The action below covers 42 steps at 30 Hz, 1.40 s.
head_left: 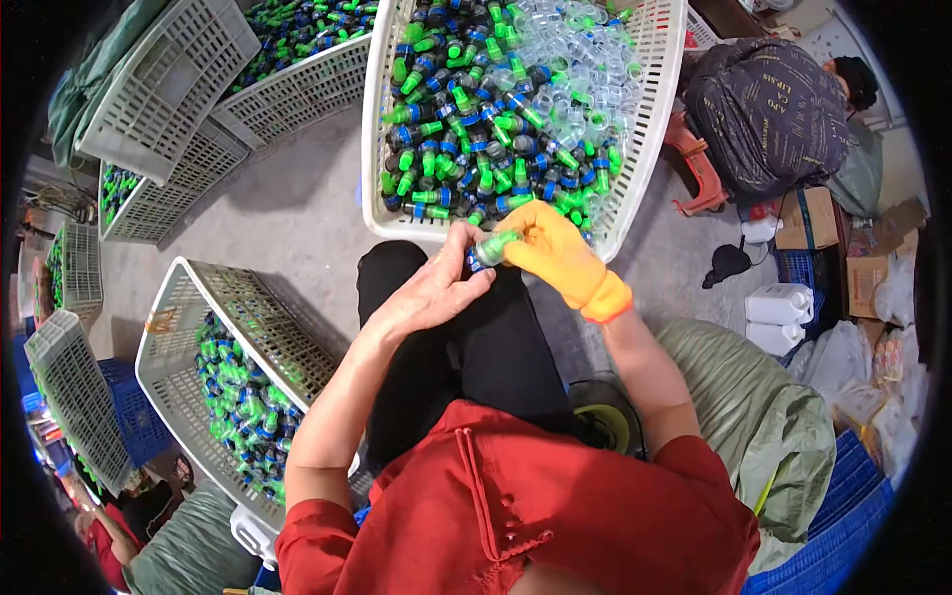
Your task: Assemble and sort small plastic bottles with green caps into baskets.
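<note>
From afar I see the left hand (pixel 431 290) and gloved right hand (pixel 565 260), fingers nearly closed, pinching 1 seemingly cupped bottle (pixel 483 255), many loose cups (pixel 585 64) remaining in the basket (pixel 645 159).

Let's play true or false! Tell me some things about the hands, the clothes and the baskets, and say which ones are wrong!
1. The right hand wears an orange glove. True.
2. Both hands wear gloves. False: the left hand is bare.
3. Both hands are touching a small bottle-shaped piece. True.
4. The white basket in front holds only clear pieces. False: green-topped pieces lie in it with the clear pieces.
5. The person's top is blue. False: it is a red top.
6. Another basket, on the person's left, has green and blue in it. True.
</note>
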Tool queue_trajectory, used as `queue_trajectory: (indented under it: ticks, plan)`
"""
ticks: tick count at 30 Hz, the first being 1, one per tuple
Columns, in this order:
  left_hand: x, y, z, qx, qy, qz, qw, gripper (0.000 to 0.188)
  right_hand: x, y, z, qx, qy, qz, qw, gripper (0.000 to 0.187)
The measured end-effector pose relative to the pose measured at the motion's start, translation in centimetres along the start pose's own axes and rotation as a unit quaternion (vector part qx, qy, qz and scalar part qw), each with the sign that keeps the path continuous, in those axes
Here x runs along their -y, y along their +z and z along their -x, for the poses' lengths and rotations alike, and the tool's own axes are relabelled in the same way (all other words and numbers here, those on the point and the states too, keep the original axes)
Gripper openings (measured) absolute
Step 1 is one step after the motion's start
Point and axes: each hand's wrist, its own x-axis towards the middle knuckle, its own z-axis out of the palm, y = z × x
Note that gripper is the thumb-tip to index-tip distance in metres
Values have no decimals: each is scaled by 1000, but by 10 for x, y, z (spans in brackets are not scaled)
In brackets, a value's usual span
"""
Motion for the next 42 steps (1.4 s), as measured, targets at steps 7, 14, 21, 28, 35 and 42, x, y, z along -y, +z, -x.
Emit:
queue_trajectory:
  ticks: [7, 14, 21, 28, 35, 42]
  plan:
    - [-27, -7, 22, 59, -68, -97, 991, 34, 30, 28, 27, 129, -238, 570, 776, 30]
    - [-28, 3, 32, 16, -91, -295, 951, 31, -2, 27, 30, 151, -121, 558, 807, 39]
    - [-14, -4, 21, -25, -46, -280, 959, 27, 2, 35, 18, 103, -259, 557, 782, 40]
    - [-4, 2, -33, -56, -22, -350, 935, 23, 3, 3, -11, 21, -53, 443, 894, 44]
    - [79, 8, -121, 19, 55, -646, 761, 16, 27, -112, -132, -200, -292, 579, 734, 33]
    - [50, -32, -106, -48, 51, -492, 868, 27, 41, -121, -142, -228, -143, 600, 753, 28]
